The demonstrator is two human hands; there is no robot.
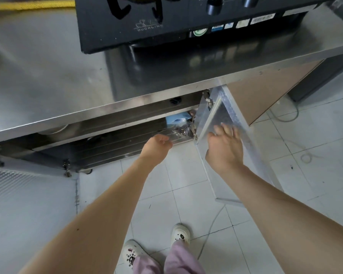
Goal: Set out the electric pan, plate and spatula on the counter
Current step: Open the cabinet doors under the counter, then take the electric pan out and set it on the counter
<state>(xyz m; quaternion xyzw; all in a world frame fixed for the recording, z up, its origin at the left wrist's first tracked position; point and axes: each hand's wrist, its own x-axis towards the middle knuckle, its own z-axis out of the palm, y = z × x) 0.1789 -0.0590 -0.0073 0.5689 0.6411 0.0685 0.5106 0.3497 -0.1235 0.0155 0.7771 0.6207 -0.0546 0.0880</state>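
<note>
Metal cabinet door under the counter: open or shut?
Open. The silver metal cabinet door stands swung outward, right hand against it, inner shelf exposed.

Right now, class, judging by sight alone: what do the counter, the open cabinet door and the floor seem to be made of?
Counter: probably stainless steel, brushed; dull grey sheen that mirrors the stove. Cabinet door: thin sheet metal, steel or aluminium, with fine embossed texture and bright glare. Floor: pale glossy tiles, likely ceramic, with dark grout lines.
</note>
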